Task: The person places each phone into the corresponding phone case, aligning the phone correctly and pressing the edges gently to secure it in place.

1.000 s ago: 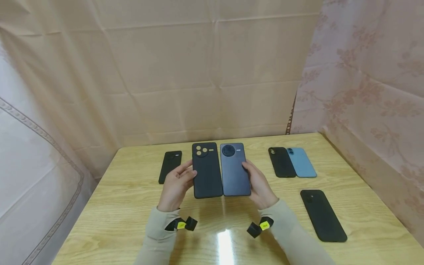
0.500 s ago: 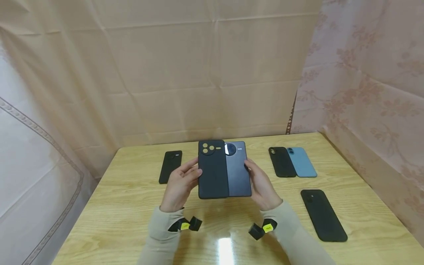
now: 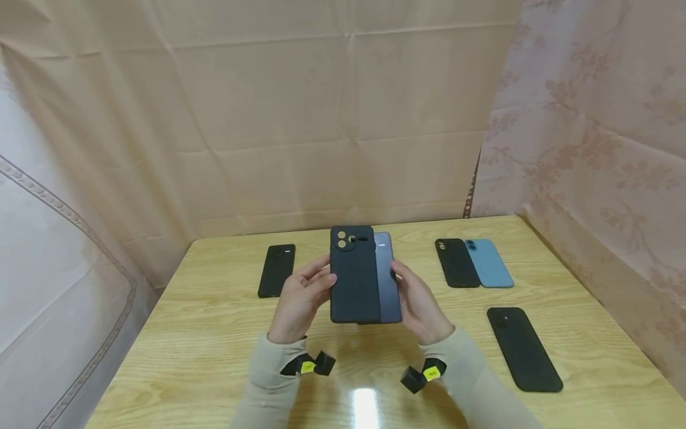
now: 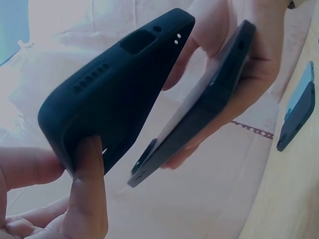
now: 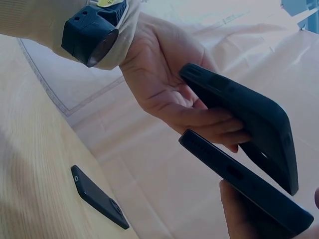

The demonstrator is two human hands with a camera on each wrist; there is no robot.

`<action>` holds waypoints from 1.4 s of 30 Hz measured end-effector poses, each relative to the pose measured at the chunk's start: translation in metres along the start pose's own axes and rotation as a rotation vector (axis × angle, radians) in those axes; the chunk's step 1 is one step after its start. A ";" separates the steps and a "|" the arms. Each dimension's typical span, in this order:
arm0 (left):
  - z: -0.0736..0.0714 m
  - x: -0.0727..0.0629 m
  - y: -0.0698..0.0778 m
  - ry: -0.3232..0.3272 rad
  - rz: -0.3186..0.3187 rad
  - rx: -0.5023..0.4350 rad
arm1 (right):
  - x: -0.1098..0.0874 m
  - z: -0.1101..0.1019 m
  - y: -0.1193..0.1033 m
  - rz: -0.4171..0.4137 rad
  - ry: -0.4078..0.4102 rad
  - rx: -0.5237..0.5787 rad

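My left hand [image 3: 300,301] pinches a black phone case [image 3: 354,283] by its left edge, thumb on the back and fingers behind. Round camera cutouts and a slot show at its top. My right hand [image 3: 423,304] holds a grey-blue phone [image 3: 388,280] by its right edge. In the head view the case covers most of the phone, including its round camera. The left wrist view shows a gap between the case [image 4: 114,94] and the phone [image 4: 199,109], with the case's bottom cutouts facing that camera. Both are held above the table.
A black phone [image 3: 277,271] lies at the back left of the wooden table [image 3: 177,351]. At the back right, a black case [image 3: 457,263] lies beside a light blue phone [image 3: 489,263]. Another black phone [image 3: 524,350] lies nearer on the right. Curtains [image 3: 343,119] hang behind.
My left hand has moved right with the case, which has gone from beside the phone to in front of most of it. The right hand has stayed nearly in place with the phone.
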State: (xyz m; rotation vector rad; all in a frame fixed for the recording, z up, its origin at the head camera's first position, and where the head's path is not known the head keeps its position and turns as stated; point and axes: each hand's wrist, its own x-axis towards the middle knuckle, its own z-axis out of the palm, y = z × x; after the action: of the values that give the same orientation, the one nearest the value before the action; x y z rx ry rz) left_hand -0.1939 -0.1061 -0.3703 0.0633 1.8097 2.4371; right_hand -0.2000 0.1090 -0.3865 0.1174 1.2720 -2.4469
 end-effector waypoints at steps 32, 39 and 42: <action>0.015 -0.006 -0.012 0.015 0.041 0.185 | 0.000 0.006 0.010 -0.049 -0.089 -0.089; 0.017 -0.006 -0.013 0.057 0.089 0.242 | 0.001 0.005 0.010 -0.060 -0.079 -0.089; 0.018 -0.007 -0.013 0.073 0.097 0.254 | 0.001 0.006 0.011 -0.072 -0.082 -0.087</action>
State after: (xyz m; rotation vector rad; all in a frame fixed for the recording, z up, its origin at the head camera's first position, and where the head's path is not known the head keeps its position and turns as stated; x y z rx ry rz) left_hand -0.1843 -0.0858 -0.3769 0.0848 2.1890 2.2826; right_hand -0.1962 0.0987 -0.3919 -0.0522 1.3664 -2.4245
